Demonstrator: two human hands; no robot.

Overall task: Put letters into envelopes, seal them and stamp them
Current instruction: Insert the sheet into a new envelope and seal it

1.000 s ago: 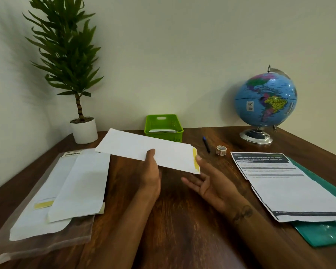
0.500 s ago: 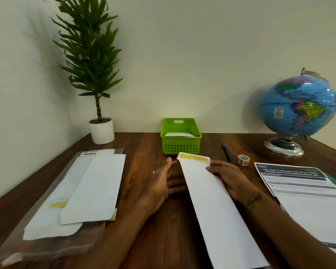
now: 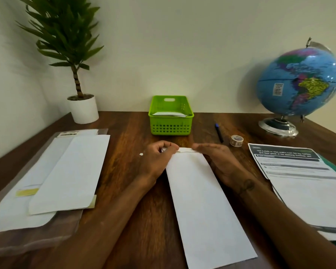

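Observation:
A long white envelope [image 3: 204, 200] lies lengthwise on the wooden table [image 3: 149, 230] in front of me, its flap end pointing away. My left hand [image 3: 157, 160] pinches the flap at the envelope's far left corner. My right hand [image 3: 215, 158] lies with straight fingers along the far right edge, pressing the flap. A stack of printed letters [image 3: 299, 179] rests on a green folder at the right. A small roll of stamps [image 3: 236, 140] sits beyond my right hand.
More envelopes [image 3: 66, 175] lie on a clear plastic sleeve at the left. A green basket [image 3: 170, 124] holding paper stands at the back centre, a pen [image 3: 219, 133] beside it. A potted plant [image 3: 80, 105] and a globe [image 3: 297, 82] stand in the back corners.
The envelope went from held in the air to lying flat on the table. Its yellow adhesive strip no longer shows, and both hands have moved onto the flap end.

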